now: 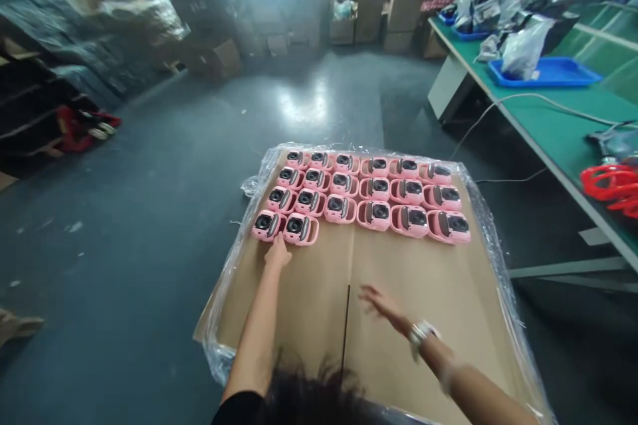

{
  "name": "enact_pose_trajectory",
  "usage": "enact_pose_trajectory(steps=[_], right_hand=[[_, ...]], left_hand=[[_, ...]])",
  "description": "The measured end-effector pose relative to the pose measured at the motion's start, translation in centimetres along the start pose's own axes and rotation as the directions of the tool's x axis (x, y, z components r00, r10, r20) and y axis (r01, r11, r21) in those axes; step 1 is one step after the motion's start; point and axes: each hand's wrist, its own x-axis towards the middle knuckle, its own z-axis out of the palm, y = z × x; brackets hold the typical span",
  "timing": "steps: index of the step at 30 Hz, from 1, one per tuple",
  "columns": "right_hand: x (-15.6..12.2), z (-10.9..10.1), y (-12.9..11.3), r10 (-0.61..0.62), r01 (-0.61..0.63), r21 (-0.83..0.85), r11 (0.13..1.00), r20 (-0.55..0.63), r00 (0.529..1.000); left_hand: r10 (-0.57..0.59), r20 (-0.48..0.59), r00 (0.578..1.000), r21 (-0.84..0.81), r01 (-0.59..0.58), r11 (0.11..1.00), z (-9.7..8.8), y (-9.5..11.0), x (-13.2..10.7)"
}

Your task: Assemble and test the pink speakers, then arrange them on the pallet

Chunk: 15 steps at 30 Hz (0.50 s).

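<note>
Several pink casings, each with a round black lens-like disc and a loop handle, lie in rows on a cardboard sheet (309,305). What kind of device they are, I cannot tell. My left hand (278,254) reaches to the front row at the left. Its fingers are pinched together at the near edge of a pink casing (298,228), beside the corner pink casing (266,224); the fingertips are partly hidden between the two. Over the bare cardboard to the right, my right hand (379,303) is open and slightly blurred, holding nothing. A watch or bracelet (421,335) is on that wrist.
Clear plastic wrap (486,232) surrounds the cardboard's edges. At the right, a green-topped workbench (558,129) carries a blue tray (563,73), bagged items and a red coiled cord (611,186). Cardboard boxes (369,13) stand along the back; a red object (80,129) sits at the left.
</note>
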Motion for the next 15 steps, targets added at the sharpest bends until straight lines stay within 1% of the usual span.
enact_pose_trajectory(steps=[2, 4, 5, 7, 9, 11, 13, 15], right_hand=[[6.0, 4.5, -5.2, -0.047, 0.05, 0.068, 0.996, -0.033, 0.998], [10.7, 8.1, -9.1, -0.082, 0.089, 0.158, 0.984, -0.05, 0.995], [12.4, 9.6, -10.4, -0.086, 0.092, 0.203, 0.975, -0.039, 0.996], [14.2, 11.8, -11.5, -0.094, 0.091, 0.279, 0.956, -0.002, 0.996], [14.0, 12.9, -10.8, -0.109, 0.088, 0.326, 0.941, 0.046, 0.993], [12.1, 13.0, -8.9, -0.131, 0.092, 0.347, 0.934, 0.092, 0.987], [8.6, 12.3, -6.0, -0.14, 0.094, 0.349, 0.933, 0.11, 0.984], [4.0, 11.0, -2.7, -0.132, 0.099, 0.338, 0.936, 0.077, 0.988]], left_hand=[[-0.011, 0.03, 1.0, 0.081, 0.008, 0.997, 1.3, -0.9, 0.7], [-0.003, 0.047, 0.999, 0.148, -0.004, 0.989, 2.0, -1.6, 0.9], [0.002, 0.056, 0.998, 0.175, -0.011, 0.985, 2.2, -1.8, 1.0], [0.005, 0.075, 0.997, 0.217, -0.021, 0.976, 2.2, -1.8, 1.3], [0.008, 0.096, 0.995, 0.242, -0.031, 0.97, 1.8, -1.6, 1.8], [0.012, 0.125, 0.992, 0.25, -0.044, 0.967, 1.4, -1.2, 1.7], [0.017, 0.16, 0.987, 0.25, -0.057, 0.967, 1.1, -1.1, 0.5], [0.004, 0.2, 0.98, 0.254, -0.056, 0.966, 0.8, -1.0, -1.9]])
